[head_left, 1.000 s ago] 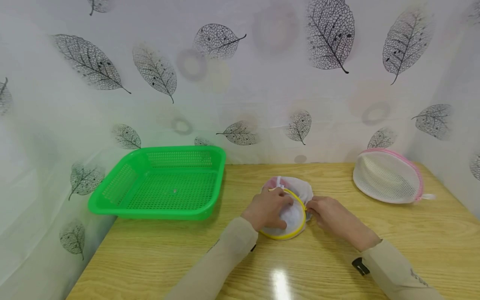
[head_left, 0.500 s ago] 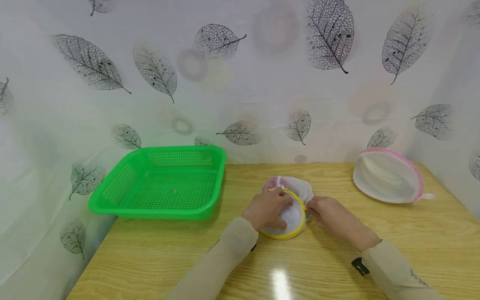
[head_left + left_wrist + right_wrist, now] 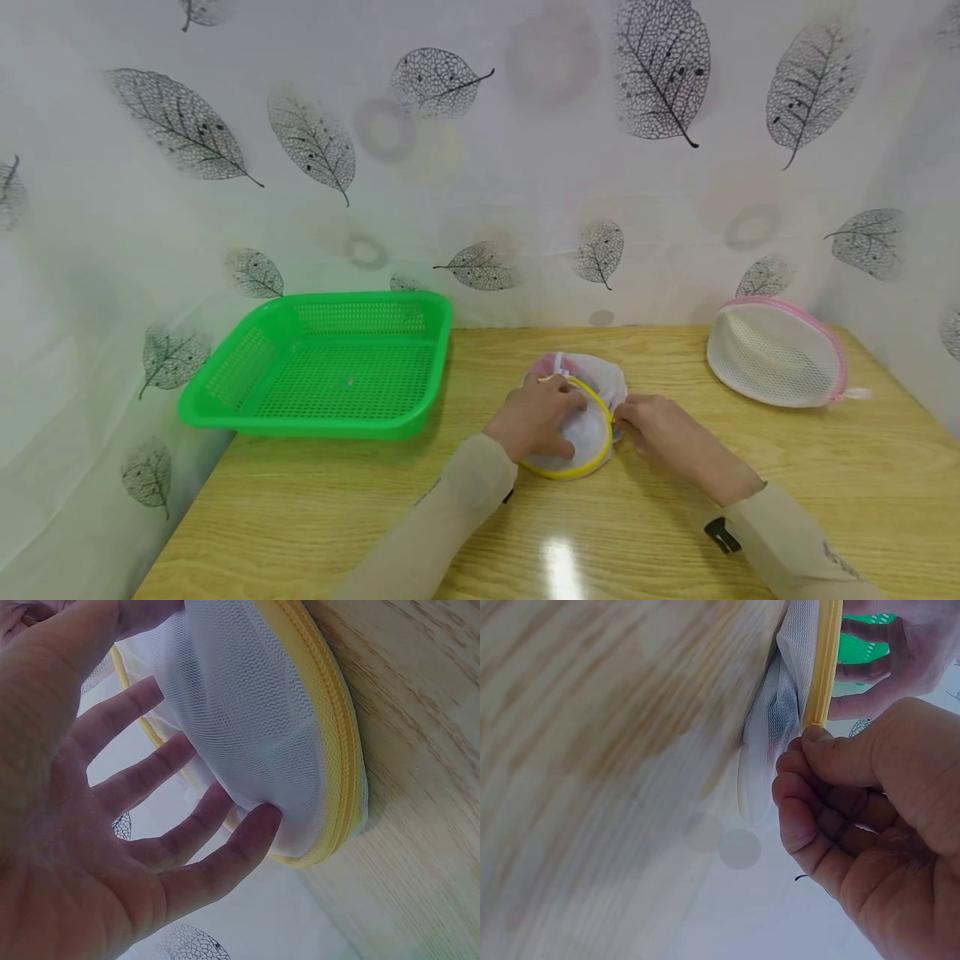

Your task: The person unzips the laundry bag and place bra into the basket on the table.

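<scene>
A round white mesh laundry bag (image 3: 588,437) with a yellow zipper edge lies on the table, and a pinkish patch shows through its far side. Spread over its top is my left hand (image 3: 536,417), the fingertips (image 3: 259,821) resting on the white mesh (image 3: 247,712). At the bag's right edge, my right hand (image 3: 667,437) pinches the yellow zipper (image 3: 823,667) between thumb and forefinger. The pinched part itself is hidden by the fingertips (image 3: 817,735).
A green plastic basket (image 3: 300,423) stands at the left of the wooden table (image 3: 465,533). Toward the back right lies another mesh laundry bag (image 3: 776,354), white with pink trim. A leaf-patterned curtain (image 3: 517,192) hangs behind the table.
</scene>
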